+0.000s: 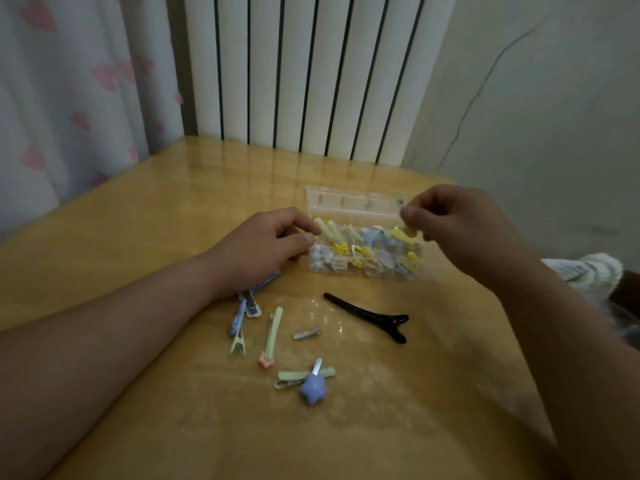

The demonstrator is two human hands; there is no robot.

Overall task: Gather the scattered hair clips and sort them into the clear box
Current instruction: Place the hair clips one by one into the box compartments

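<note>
Over the clear box (363,249) at the worktop's (138,237) far side, right hand (460,223) pinches a yellow clip (411,231), about to drop it in. Left hand (263,247) steadies the box, grip half-curled, apparently empty. Black clip (370,315) probably next.

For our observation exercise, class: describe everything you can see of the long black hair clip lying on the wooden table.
The long black hair clip is a glossy, plastic-looking duckbill clip with a slim tapering beak and a wider forked grip end. It looks closed. It lies flat on the yellow wooden table, beak pointing to the far left, grip end to the near right. It sits just in front of the clear plastic box, apart from it and from the pastel clips to its left. Neither hand touches it; only the table does.
</note>
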